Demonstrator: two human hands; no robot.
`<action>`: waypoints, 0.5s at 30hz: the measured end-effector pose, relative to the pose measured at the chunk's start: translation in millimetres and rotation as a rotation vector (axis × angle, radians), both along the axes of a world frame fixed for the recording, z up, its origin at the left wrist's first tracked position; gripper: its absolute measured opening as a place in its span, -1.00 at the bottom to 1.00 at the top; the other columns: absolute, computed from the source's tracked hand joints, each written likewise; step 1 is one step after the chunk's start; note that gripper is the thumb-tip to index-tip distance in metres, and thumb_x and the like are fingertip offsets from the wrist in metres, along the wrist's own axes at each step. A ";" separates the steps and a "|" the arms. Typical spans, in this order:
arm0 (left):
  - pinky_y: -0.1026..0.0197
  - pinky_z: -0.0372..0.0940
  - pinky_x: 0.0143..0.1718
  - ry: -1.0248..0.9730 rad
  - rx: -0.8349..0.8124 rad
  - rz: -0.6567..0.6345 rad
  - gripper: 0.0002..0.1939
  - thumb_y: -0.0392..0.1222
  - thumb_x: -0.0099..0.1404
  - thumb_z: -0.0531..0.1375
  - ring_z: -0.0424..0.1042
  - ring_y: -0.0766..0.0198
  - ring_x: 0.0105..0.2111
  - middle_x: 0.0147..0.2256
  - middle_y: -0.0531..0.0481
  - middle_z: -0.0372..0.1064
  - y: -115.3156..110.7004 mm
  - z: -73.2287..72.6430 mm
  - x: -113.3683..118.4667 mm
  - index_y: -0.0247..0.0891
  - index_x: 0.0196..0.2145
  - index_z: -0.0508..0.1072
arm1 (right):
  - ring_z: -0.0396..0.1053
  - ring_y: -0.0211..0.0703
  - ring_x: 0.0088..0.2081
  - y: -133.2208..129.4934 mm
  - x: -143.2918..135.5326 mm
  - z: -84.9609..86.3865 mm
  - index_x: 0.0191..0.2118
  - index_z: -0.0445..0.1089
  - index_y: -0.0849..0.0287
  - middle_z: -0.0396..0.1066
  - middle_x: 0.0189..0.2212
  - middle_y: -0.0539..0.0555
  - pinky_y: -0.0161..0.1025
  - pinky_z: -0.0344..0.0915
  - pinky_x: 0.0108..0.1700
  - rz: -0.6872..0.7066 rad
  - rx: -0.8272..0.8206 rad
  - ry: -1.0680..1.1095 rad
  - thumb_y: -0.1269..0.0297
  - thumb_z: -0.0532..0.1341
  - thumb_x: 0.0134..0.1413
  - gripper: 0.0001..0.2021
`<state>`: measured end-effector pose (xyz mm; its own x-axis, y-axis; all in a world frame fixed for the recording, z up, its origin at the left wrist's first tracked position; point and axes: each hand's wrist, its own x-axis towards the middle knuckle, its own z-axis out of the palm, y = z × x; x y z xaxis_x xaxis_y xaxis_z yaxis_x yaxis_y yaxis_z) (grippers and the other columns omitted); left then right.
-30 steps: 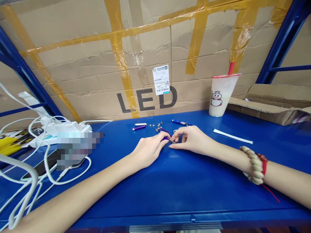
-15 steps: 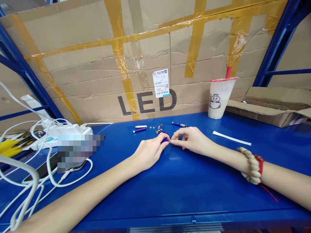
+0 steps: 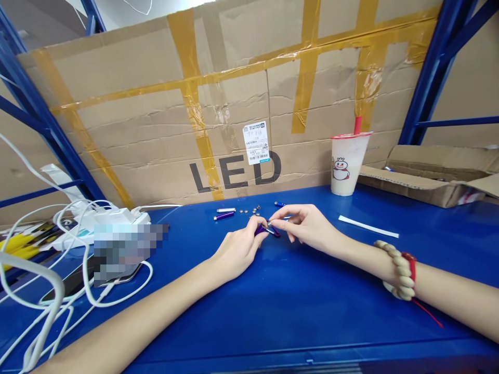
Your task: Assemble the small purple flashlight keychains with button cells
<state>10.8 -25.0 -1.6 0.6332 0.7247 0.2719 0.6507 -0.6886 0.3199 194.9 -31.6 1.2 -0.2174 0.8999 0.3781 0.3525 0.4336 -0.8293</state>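
Observation:
My left hand (image 3: 238, 248) is closed around a slim purple metal tube (image 3: 258, 229), held just above the table. A shiny metal part and a dark purple end show beyond the fingertips; whether they belong to the same tube I cannot tell. My right hand (image 3: 307, 224) pinches a small round button cell (image 3: 269, 224) between thumb and forefinger, close by the tube. Several loose button cells (image 3: 255, 210) lie behind the hands. Left of them rest a purple tube (image 3: 223, 216) and a silver tube (image 3: 226, 210). A blue pen-like tube (image 3: 279, 204) is partly hidden behind my right hand.
The blue table (image 3: 296, 311) carries a white strip (image 3: 368, 227) and a drink cup (image 3: 348, 169) at right. Beyond stands an open cardboard box (image 3: 417, 187). White cables (image 3: 58, 285) and a power strip (image 3: 117, 223) crowd the left. A large carton (image 3: 136, 130) closes off the back.
The right fingertips have lifted slightly off the tube's end, and a small round cell now shows between them. More of the metal and purple parts shows by the left fingers. The view has tilted up slightly.

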 end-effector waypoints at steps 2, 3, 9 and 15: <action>0.25 0.15 -0.39 -0.002 -0.007 -0.003 -0.82 -0.09 0.35 -0.18 0.36 0.26 -0.42 -0.42 0.11 0.30 -0.1 0.4 0.2 -0.13 -0.13 0.04 | 0.10 -0.46 -0.74 -0.2 0.1 0.4 -0.35 0.40 0.30 0.22 -0.75 -0.07 -0.45 0.05 -0.68 0.002 0.007 0.021 0.15 0.20 -0.06 -0.73; 0.25 0.15 -0.40 0.000 -0.008 -0.004 -0.82 -0.09 0.35 -0.18 0.36 0.26 -0.41 -0.41 0.11 0.31 -0.1 0.6 0.2 -0.14 -0.12 0.04 | 0.10 -0.46 -0.74 -0.3 0.2 0.5 -0.35 0.40 0.30 0.22 -0.75 -0.07 -0.45 0.05 -0.68 0.007 0.012 0.030 0.15 0.21 -0.06 -0.73; 0.25 0.17 -0.41 0.028 0.008 -0.008 -0.79 -0.08 0.35 -0.17 0.38 0.24 -0.39 -0.37 0.08 0.34 0.7 0.4 -0.2 -0.15 -0.10 0.06 | 0.18 -0.42 -0.70 -1.2 0.1 -1.1 -0.36 0.43 0.28 0.26 -0.72 -0.05 -0.44 0.11 -0.63 0.032 0.047 -0.004 0.15 0.23 -0.09 -0.74; 0.25 0.20 -0.38 0.012 -0.011 -0.023 -0.77 -0.08 0.35 -0.15 0.40 0.24 -0.36 -0.40 0.08 0.35 0.5 -0.2 -0.8 -0.14 -0.07 0.09 | 0.19 -0.43 -0.70 0.9 1.0 -2.1 -0.38 0.45 0.27 0.35 -0.62 0.00 -0.44 0.11 -0.64 0.010 0.065 -0.045 0.16 0.24 -0.11 -0.75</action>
